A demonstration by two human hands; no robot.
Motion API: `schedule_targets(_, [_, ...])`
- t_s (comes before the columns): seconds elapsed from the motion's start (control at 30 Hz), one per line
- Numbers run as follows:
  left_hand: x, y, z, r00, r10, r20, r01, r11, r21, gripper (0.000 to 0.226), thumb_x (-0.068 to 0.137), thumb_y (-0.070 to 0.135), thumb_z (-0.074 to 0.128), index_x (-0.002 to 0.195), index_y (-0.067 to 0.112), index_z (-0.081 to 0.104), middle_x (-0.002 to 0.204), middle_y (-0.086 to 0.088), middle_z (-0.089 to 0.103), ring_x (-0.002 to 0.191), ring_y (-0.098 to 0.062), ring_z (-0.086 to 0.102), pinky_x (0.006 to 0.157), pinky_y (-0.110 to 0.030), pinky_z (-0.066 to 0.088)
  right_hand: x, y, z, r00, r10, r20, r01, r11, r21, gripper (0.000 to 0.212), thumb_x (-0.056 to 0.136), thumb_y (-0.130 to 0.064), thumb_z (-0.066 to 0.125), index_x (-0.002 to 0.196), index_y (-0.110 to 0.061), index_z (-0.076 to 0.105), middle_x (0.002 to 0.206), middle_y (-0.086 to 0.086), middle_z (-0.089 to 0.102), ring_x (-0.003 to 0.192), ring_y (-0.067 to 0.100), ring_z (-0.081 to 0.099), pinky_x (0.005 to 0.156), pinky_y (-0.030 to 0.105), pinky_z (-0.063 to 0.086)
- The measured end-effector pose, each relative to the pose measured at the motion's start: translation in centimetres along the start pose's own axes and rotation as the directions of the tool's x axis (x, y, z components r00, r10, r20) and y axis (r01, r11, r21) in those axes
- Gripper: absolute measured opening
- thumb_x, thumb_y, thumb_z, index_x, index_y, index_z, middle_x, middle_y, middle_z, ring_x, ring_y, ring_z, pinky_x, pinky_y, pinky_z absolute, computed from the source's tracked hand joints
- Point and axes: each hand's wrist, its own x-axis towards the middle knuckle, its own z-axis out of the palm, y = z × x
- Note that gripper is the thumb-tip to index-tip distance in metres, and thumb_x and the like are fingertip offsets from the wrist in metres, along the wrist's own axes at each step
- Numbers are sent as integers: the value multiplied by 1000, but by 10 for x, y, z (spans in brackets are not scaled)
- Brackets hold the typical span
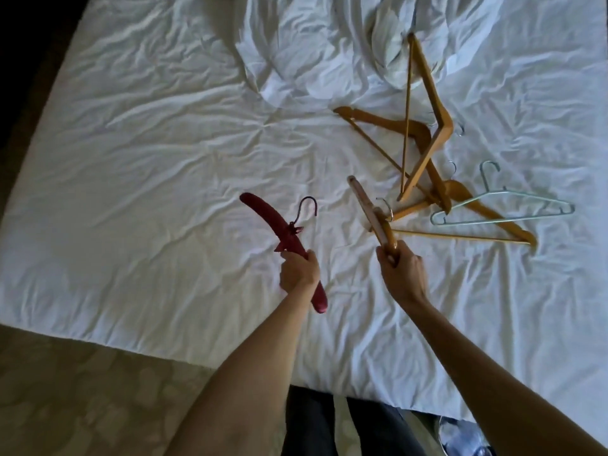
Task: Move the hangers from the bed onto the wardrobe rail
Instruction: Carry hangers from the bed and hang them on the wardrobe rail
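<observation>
Head view: two hangers held over the bed (164, 143), more lying at 2 o'clock.
Left hand (299, 270) clamped round a red padded hanger (279, 235); right hand (402, 273) clamped on the end of a wooden hanger (368, 210). Pile of wooden hangers (424, 149) and a pale green wire hanger (503, 209) resting on the white sheet, well apart from both grips.

Red padded hanger (283, 238) gripped by left hand (298, 270); wooden hanger (371, 214) held by right hand (402, 272) over bed (148, 153). Wooden hangers (424, 139) & wire hanger (500, 205) piled to right.
</observation>
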Motion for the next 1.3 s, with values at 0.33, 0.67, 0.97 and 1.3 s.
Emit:
schedule_targets(0.33, [73, -7, 86, 833, 537, -132, -519, 842, 146, 18, 84, 24, 67, 100, 17, 63, 104, 3, 63, 93, -17, 60, 75, -34, 51, 40, 88, 73, 991, 134, -1, -132, 979, 156, 38, 92, -41, 65, 67, -14, 56, 55, 6, 59, 59, 32, 60, 55, 43, 49])
schedule_targets(0.67, [153, 42, 46, 659, 552, 510, -663, 106, 741, 41, 74, 31, 77, 111, 18, 68, 101, -3, 70, 97, -27, 69, 78, -34, 51, 37, 82, 83, 981, 191, -32, -179, 958, 227, 45, 98, -40, 60, 58, -24, 45, 49, -5, 47, 46, 13, 44, 47, 30, 33])
schedule_targets(0.97, [34, -61, -55, 916, 147, 374, -348, 755, 556, 31, 68, 43, 67, 84, 17, 64, 74, 3, 65, 69, -19, 67, 61, -24, 49, -8, 19, 7, 975, 222, 15, -221, 957, 190, 44, 97, -35, 60, 64, -7, 53, 51, 1, 50, 50, 21, 50, 48, 33, 35])
schedule_targets(1.3, [-138, -43, -112, 968, 252, 8, -241, 933, -268, 33, 82, 50, 65, 69, 20, 60, 61, 7, 61, 58, -15, 62, 58, -29, 46, -128, -80, -25, 956, -102, 275, 39, 974, 225, 14, 93, -29, 65, 86, -19, 59, 58, -5, 51, 49, 7, 49, 50, 30, 46])
